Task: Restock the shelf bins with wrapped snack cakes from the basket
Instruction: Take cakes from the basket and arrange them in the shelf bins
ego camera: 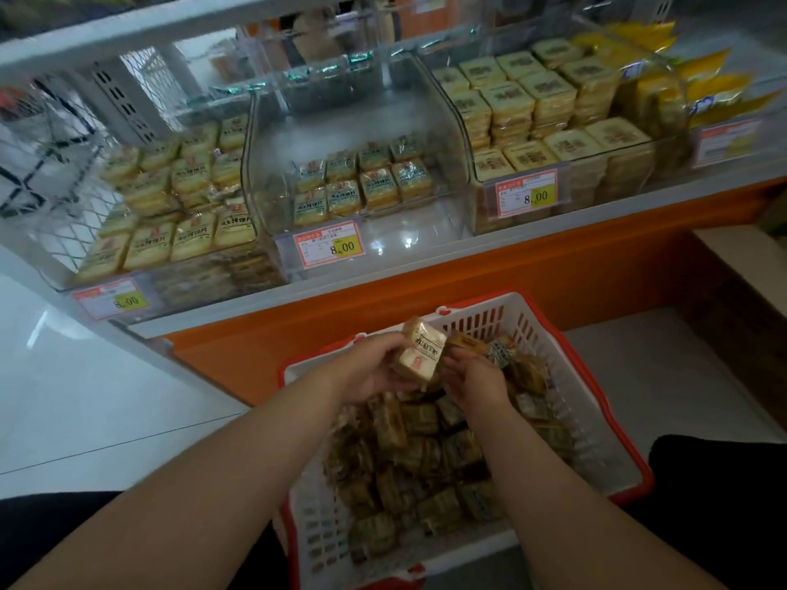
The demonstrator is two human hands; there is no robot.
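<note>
Orange trim runs all along the shelf (553, 266) in front of us, and right below it sits the white basket (596, 419) with its red rim, on the floor between our knees. It's packed with wrapped snack cakes (426, 457), so plenty of stock is left to move.

Both hands are up over the far end of the basket. Our left hand (374, 368) has its fingers curled round a small stack of wrapped cakes (421, 353), pale label facing up. Our right hand (477, 379) is pressed in against the other side of that stack with fingers curled, and seems to be gripping a darker cake there, though we can't see exactly how the fingertips sit. Looks to us like we're gathering a handful before lifting it to the shelf.

As for progress, the middle bin (362, 185) is the obvious gap. It only has a couple of short rows of cakes on the bottom, with bare clear plastic in front and a lot of empty height above. The left bin (170, 215) is fairly well stocked, and the right bin (553, 121) is stacked high with square packs. Each one has an 8.00 price tag on its front.

So our guess is we're somewhere early to mid job: middle bin mostly unfilled, basket loaded, and this handful not yet on the shelf.
</note>
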